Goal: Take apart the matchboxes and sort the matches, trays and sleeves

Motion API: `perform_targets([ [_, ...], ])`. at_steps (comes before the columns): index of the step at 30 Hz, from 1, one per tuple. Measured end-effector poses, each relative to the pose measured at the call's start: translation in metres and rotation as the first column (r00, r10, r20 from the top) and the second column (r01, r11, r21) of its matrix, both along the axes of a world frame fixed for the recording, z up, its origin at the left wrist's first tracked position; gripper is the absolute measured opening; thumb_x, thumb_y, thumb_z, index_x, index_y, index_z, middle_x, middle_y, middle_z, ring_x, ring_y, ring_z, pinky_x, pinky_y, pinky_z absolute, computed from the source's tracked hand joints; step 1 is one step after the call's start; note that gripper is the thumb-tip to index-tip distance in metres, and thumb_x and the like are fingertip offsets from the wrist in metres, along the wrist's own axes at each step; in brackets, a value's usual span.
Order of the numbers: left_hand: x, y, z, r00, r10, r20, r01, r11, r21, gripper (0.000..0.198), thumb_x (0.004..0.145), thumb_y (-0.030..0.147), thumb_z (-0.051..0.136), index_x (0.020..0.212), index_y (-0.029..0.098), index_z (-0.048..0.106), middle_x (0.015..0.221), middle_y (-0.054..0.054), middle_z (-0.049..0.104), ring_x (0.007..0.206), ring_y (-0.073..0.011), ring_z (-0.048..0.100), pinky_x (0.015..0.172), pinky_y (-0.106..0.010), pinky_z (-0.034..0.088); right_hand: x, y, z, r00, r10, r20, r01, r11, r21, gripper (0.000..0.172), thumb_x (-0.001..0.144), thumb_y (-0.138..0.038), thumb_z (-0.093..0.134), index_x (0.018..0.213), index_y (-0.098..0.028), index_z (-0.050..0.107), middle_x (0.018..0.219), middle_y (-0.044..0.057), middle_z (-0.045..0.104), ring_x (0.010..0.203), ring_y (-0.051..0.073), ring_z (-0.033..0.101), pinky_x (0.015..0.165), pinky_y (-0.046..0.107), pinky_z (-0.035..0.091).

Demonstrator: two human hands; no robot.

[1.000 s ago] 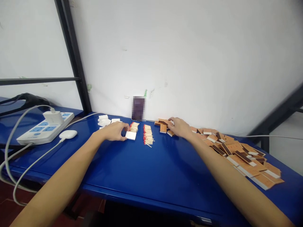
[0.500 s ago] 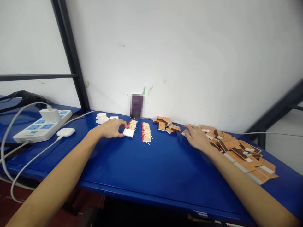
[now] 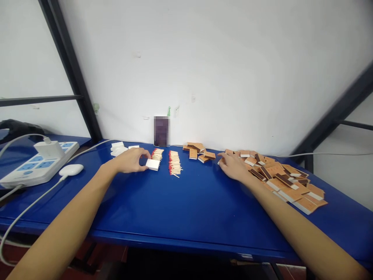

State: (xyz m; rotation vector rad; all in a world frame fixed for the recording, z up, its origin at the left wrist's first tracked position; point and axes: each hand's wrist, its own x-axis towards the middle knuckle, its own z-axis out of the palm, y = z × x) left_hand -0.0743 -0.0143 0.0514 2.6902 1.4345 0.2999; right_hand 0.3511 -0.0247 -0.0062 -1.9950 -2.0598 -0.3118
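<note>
I see a tabletop (image 3: pixel 186 210) across the lower half of the frame, smooth, glossy and blue. Left of centre, the matchsticks (image 3: pixel 175 163) look like bare, matt wood; beside them, a white piece (image 3: pixel 152 163) looks like smooth card. The orange matchboxes (image 3: pixel 275 169) at right look like matt card. At far left, the power strip (image 3: pixel 40 165) looks like smooth plastic. The bar (image 3: pixel 68 62) at upper left looks like dark metal.
</note>
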Motion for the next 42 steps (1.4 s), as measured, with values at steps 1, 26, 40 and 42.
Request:
perform_targets([
  [1, 0.0, 0.0, 0.0, 1.0, 0.0, 0.003, 0.0, 1.0, 0.003, 0.043, 0.075, 0.046, 0.062, 0.11, 0.021, 0.066, 0.113, -0.007, 0.068, 0.103, -0.0259, 0.062, 0.085, -0.033, 0.047, 0.0, 0.0, -0.001, 1.0, 0.002, -0.002, -0.002, 1.0, 0.004, 0.043, 0.094, -0.025, 0.037, 0.129, -0.018, 0.061, 0.118, 0.016, 0.066, 0.114, 0.032, 0.059, 0.095, 0.042, 0.042],
  [26, -0.016, 0.017, -0.009, 0.931, 0.361, 0.054, -0.36, 0.883, 0.303, 0.039, 0.081, 0.047, 0.056, 0.105, 0.018, 0.064, 0.11, -0.012, 0.068, 0.105, -0.0338, 0.062, 0.085, -0.042, 0.048, -0.002, -0.004, 0.003, 0.998, 0.034, -0.057, -0.029, 0.997, 0.076, 0.039, 0.083, -0.029, 0.053, 0.119, -0.019, 0.064, 0.118, 0.014, 0.068, 0.11, 0.033, 0.061, 0.088, 0.042, 0.046],
  [40, -0.03, 0.024, -0.016, 0.773, 0.633, 0.052, -0.626, 0.746, 0.228, 0.043, 0.079, 0.048, 0.06, 0.107, 0.016, 0.061, 0.107, -0.017, 0.067, 0.102, -0.0359, 0.064, 0.079, -0.04, 0.05, -0.029, -0.02, 0.013, 0.9, 0.304, -0.312, -0.245, 0.946, 0.212, 0.034, 0.083, -0.027, 0.053, 0.114, -0.019, 0.064, 0.115, 0.01, 0.069, 0.102, 0.027, 0.064, 0.088, 0.04, 0.049],
  [42, -0.03, 0.024, -0.015, 0.798, 0.598, 0.075, -0.595, 0.763, 0.253, 0.041, 0.08, 0.046, 0.059, 0.108, 0.016, 0.061, 0.104, -0.015, 0.067, 0.099, -0.0336, 0.065, 0.079, -0.039, 0.05, -0.03, -0.021, 0.012, 0.882, 0.337, -0.329, -0.278, 0.936, 0.213, 0.034, 0.082, -0.025, 0.053, 0.113, -0.019, 0.064, 0.117, 0.01, 0.069, 0.102, 0.027, 0.064, 0.088, 0.04, 0.049],
])
